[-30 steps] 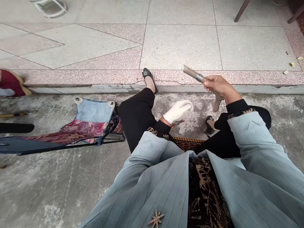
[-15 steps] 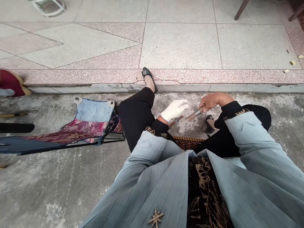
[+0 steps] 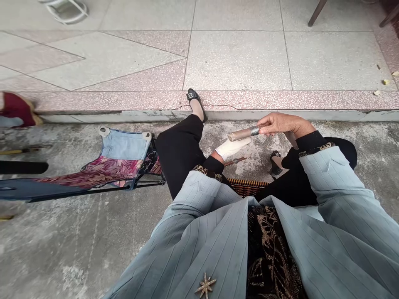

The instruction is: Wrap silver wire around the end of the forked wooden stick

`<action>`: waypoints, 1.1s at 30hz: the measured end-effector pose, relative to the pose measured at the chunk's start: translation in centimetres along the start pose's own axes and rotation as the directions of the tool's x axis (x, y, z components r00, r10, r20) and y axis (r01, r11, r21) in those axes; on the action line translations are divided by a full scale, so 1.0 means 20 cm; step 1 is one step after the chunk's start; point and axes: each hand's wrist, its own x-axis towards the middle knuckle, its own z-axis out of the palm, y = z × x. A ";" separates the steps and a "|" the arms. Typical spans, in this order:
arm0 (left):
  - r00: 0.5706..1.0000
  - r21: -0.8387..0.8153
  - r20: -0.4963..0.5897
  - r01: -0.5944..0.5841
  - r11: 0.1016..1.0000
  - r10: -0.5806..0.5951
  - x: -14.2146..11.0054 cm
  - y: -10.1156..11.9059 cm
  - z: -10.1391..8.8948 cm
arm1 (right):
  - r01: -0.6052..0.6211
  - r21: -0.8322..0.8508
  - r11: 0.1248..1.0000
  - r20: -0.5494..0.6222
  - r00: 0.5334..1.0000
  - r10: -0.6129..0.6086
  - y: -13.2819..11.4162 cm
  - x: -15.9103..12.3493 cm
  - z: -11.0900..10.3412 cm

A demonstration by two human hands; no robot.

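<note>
My right hand [image 3: 274, 123] is bare and closed round the wire-bound end of a tool with a wooden handle [image 3: 240, 134]. The handle points left, its blunt end over the glove. A grey, flat, blade-like part [image 3: 291, 139] shows below my right wrist; the tool's exact kind is unclear. In a white knitted glove [image 3: 232, 148], my left hand [image 3: 235, 146] lies under the handle with fingers stretched to the right. Whether it touches the handle cannot be made out. Thin reddish-brown stick-like pieces [image 3: 236, 160] show just below the glove.
A woven seat edge [image 3: 247, 187] shows between my legs. To the left stands a folding chair with floral fabric [image 3: 109, 168]. A raised tiled step [image 3: 237, 62] runs ahead of my feet. A red shoe [image 3: 18, 110] is at the far left.
My right hand has risen slightly and turned the tool, so its handle swung from pointing down-left to nearly level above the glove. The gloved hand has lowered a little and straightened its fingers.
</note>
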 end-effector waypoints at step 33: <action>0.988 0.254 0.048 -0.157 0.954 0.150 -0.01 0.09 -0.03 | -0.072 -0.196 0.978 0.408 0.901 0.148 0.00 0.06 0.07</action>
